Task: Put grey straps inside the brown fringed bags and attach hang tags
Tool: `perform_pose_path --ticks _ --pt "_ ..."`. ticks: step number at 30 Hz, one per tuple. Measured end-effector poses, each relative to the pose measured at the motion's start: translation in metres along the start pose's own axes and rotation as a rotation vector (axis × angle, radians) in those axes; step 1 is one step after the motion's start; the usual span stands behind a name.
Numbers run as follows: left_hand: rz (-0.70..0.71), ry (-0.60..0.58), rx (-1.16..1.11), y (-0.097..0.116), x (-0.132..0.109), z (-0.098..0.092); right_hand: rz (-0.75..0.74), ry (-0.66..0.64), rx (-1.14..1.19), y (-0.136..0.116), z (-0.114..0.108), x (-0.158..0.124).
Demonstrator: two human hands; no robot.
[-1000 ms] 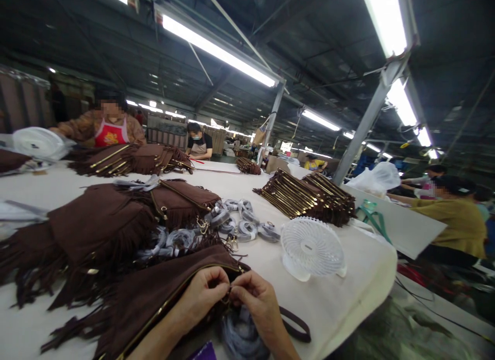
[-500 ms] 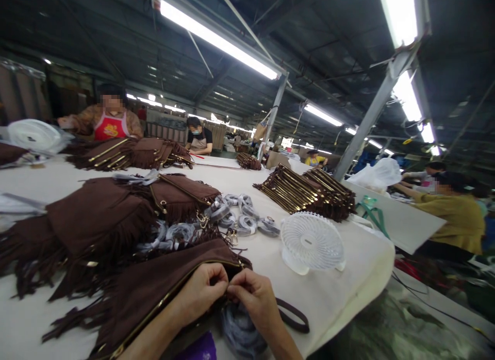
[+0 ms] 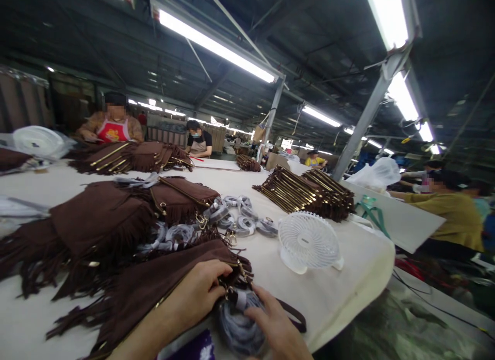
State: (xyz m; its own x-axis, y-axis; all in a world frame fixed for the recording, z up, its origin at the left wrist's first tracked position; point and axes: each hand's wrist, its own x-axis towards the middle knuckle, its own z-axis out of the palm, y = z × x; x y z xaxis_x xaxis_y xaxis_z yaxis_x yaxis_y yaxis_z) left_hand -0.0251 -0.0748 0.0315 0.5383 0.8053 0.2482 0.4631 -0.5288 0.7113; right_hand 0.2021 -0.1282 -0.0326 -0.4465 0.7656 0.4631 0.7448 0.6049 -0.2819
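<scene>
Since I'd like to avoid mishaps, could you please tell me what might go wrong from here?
The rounded grey coil by the right hand might roll or unwind if nudged. The loose fringe of the brown bag under the left hand could tangle with the neighbouring pile of bags. The white fan stands near the edge of the table, so the right hand could knock it.

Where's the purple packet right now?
In the head view, the purple packet is at the bottom edge, left of centre, below the left hand and left of the grey coil.
</scene>
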Motion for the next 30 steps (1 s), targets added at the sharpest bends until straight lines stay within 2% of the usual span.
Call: perform_pose_path --ticks 2,4,6,8,10,13,16,19,21,24,27,30 --pt "0.109 0.053 0.321 -0.006 -0.014 -0.002 -0.028 -0.107 -0.089 0.010 0.010 -0.018" --pt "0.145 0.135 0.614 -0.017 -0.031 -0.005 -0.014 -0.139 -0.142 0.015 0.018 -0.025" --pt "0.049 0.210 0.819 -0.026 -0.048 -0.013 -0.020 -0.096 -0.168 0.015 0.021 -0.025" --pt "-0.127 0.184 0.897 -0.029 -0.059 -0.024 -0.079 -0.040 -0.172 0.012 0.017 -0.022" --pt "-0.276 0.102 0.859 -0.024 -0.064 -0.035 -0.159 -0.016 -0.153 0.004 0.009 -0.018" --pt "-0.330 0.066 0.740 -0.006 -0.059 -0.040 -0.176 -0.006 -0.126 -0.019 0.004 -0.005" --pt "-0.300 0.081 0.666 0.014 -0.049 -0.034 -0.075 -0.001 -0.154 -0.055 0.019 0.024" --pt "-0.295 0.058 0.621 0.021 -0.047 -0.026 0.116 0.080 -0.148 -0.085 0.047 0.059" --pt "-0.300 0.075 0.576 0.014 -0.051 -0.024 0.107 0.133 0.004 -0.093 0.064 0.075" --pt "-0.234 0.095 0.421 -0.007 -0.064 -0.024 -0.036 0.157 0.287 -0.091 0.081 0.079" --pt "-0.149 0.107 0.300 -0.025 -0.077 -0.020 -0.010 0.136 0.307 -0.083 0.091 0.072" --pt "-0.162 0.151 0.275 -0.032 -0.084 -0.017 0.074 0.163 0.295 -0.083 0.099 0.071"
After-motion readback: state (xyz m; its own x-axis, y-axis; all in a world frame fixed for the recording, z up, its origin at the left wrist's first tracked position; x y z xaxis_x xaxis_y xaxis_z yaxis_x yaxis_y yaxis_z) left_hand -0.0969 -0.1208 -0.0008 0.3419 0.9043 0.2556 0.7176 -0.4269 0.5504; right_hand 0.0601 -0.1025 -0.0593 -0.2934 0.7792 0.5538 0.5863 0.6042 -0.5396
